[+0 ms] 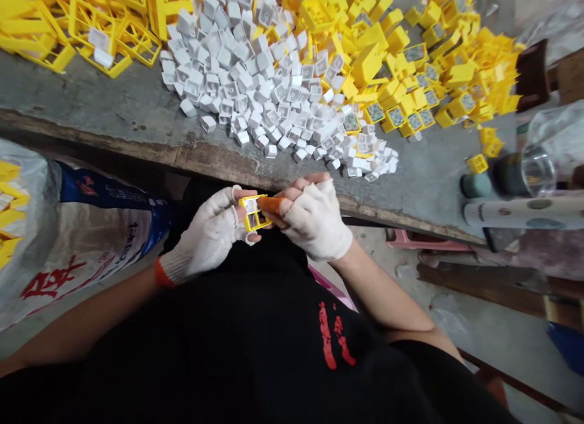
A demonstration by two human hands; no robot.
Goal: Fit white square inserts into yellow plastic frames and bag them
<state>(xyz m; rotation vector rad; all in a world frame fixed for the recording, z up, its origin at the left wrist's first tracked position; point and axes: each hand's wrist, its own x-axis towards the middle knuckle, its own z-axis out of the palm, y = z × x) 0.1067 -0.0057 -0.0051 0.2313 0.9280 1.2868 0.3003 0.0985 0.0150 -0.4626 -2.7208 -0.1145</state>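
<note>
In front of my black shirt, my left hand [214,226], in a white fingerless glove, pinches a small yellow plastic frame [255,222] by its left side. A whitish square piece [250,205] sits in the frame's upper opening. My right hand [314,220], gloved the same way, is closed with its fingers curled. Between its thumb and fingers is an orange piece [272,204], whose tip meets the frame's upper right side. Whether that is a tool handle or a finger cover I cannot tell. The right fingertips are partly hidden behind the frame.
A grey worktable [114,117] carries a heap of white caps [255,77], yellow frames [109,28] and yellow housings [387,65]. A printed sack [104,229] holding yellow parts stands at left. A clear cup [538,171] and a white cylinder [524,212] are at right.
</note>
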